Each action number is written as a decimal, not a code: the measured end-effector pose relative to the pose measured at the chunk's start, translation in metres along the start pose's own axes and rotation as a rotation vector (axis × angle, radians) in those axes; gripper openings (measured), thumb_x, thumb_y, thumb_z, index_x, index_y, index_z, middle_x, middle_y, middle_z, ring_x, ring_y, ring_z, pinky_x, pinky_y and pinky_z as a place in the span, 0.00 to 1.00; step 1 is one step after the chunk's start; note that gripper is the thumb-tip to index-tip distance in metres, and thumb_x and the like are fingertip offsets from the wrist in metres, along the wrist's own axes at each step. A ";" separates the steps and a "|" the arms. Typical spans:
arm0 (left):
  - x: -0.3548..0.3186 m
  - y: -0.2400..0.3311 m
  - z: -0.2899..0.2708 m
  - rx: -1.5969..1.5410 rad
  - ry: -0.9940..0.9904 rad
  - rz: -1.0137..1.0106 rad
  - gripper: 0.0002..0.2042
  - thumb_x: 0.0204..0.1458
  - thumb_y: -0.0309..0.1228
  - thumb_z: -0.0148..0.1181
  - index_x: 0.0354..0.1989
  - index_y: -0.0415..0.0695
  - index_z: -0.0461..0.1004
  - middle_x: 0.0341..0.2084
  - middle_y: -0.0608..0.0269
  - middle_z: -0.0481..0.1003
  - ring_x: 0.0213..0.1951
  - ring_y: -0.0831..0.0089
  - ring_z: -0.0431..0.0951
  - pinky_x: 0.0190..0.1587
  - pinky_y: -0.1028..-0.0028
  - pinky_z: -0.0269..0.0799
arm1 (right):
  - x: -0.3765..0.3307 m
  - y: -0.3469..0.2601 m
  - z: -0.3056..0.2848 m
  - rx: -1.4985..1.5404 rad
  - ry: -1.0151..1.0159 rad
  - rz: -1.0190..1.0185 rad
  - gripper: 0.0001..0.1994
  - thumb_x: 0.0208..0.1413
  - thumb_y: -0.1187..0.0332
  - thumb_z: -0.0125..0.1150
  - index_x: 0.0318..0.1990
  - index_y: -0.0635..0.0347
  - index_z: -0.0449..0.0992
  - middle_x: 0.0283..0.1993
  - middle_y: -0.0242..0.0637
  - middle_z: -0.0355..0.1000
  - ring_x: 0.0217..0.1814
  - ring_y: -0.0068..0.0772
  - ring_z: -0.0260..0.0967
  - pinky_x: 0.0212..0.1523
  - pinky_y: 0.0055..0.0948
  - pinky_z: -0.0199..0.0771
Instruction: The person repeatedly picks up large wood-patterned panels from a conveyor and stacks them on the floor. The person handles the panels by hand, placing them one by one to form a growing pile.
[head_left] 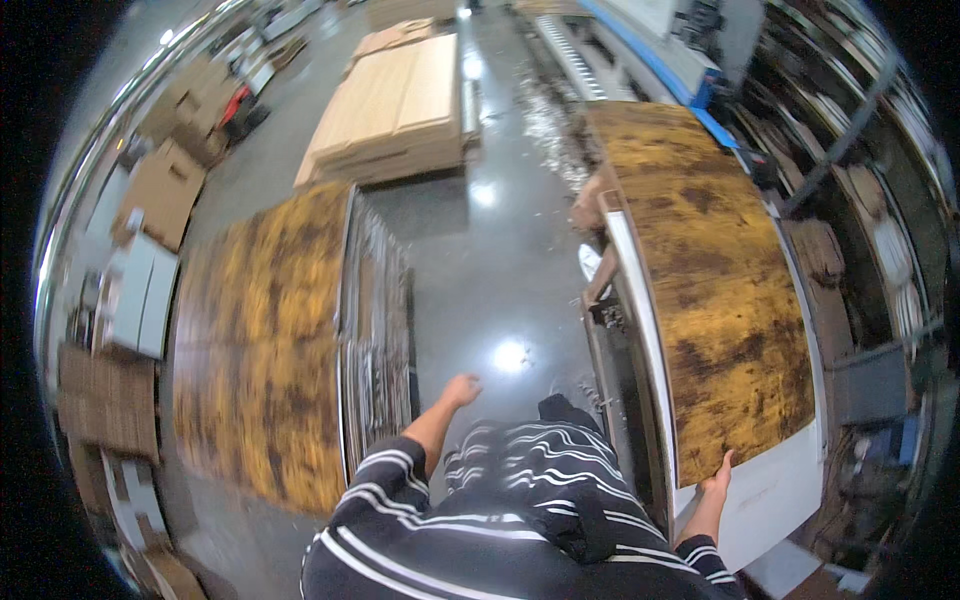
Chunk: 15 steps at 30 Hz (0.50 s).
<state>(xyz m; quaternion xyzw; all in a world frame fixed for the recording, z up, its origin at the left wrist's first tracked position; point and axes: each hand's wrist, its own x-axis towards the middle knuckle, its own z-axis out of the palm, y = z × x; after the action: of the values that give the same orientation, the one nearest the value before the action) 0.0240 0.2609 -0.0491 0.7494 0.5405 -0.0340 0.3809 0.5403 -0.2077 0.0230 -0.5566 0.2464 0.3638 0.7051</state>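
Observation:
A large board (pixel 720 290) with a mottled brown wood-grain face lies lengthwise on a white-topped work table (pixel 770 500) at my right. My right hand (pixel 716 482) grips its near edge, thumb on the top face and the other fingers hidden beneath. Over the gap between table and stack, my left hand (pixel 460 389) hangs with nothing in it, its fingers loosely apart and slightly blurred. Closest to that hand is a tall stack of boards (pixel 265 350) at my left, topped with the same brown pattern.
Ahead stands a pile of pale boards (pixel 390 90). Cardboard boxes (pixel 160 195) and flat brown sheets (pixel 108 400) line the far left. Shelving with material (pixel 880 210) runs along the right. A machine with a blue edge (pixel 650 50) stands beyond the table. White scraps (pixel 550 120) litter the grey floor.

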 end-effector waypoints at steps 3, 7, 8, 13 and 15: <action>-0.054 -0.012 0.013 -0.005 -0.026 -0.114 0.19 0.43 0.38 0.62 0.45 0.44 0.75 0.35 0.49 0.77 0.41 0.58 0.77 0.47 0.67 0.71 | -0.004 0.000 0.003 -0.049 -0.054 -0.001 0.35 0.51 0.41 0.53 0.57 0.61 0.62 0.55 0.41 0.65 0.53 0.45 0.65 0.51 0.49 0.68; -0.149 -0.037 0.039 -0.060 -0.114 -0.261 0.20 0.44 0.39 0.61 0.46 0.44 0.74 0.37 0.48 0.77 0.44 0.57 0.76 0.49 0.67 0.70 | -0.016 0.019 0.007 -0.072 -0.167 0.044 0.32 0.54 0.43 0.52 0.55 0.62 0.64 0.54 0.41 0.66 0.52 0.44 0.66 0.52 0.46 0.68; -0.174 -0.043 0.047 -0.008 -0.168 -0.262 0.20 0.44 0.40 0.60 0.46 0.45 0.74 0.38 0.49 0.76 0.44 0.57 0.75 0.49 0.66 0.70 | -0.021 0.029 0.011 -0.071 -0.153 0.023 0.30 0.54 0.45 0.52 0.55 0.63 0.64 0.54 0.40 0.67 0.52 0.44 0.66 0.52 0.44 0.69; -0.260 -0.080 0.072 0.238 -0.369 -0.228 0.21 0.45 0.42 0.58 0.46 0.45 0.74 0.45 0.52 0.74 0.48 0.56 0.73 0.51 0.66 0.68 | -0.067 0.071 0.041 -0.044 -0.029 -0.041 0.25 0.54 0.53 0.57 0.50 0.65 0.67 0.50 0.39 0.70 0.50 0.39 0.68 0.49 0.40 0.73; -0.279 -0.096 0.079 0.244 -0.356 -0.282 0.21 0.44 0.42 0.58 0.46 0.45 0.75 0.45 0.52 0.74 0.48 0.57 0.73 0.52 0.66 0.68 | -0.095 0.085 0.037 -0.008 0.010 -0.053 0.24 0.52 0.54 0.61 0.48 0.65 0.68 0.48 0.39 0.71 0.48 0.38 0.69 0.46 0.38 0.74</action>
<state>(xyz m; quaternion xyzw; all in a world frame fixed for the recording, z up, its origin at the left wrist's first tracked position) -0.1434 0.0060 -0.0270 0.6893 0.5559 -0.2831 0.3684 0.4131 -0.1849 0.0525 -0.5674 0.2336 0.3432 0.7111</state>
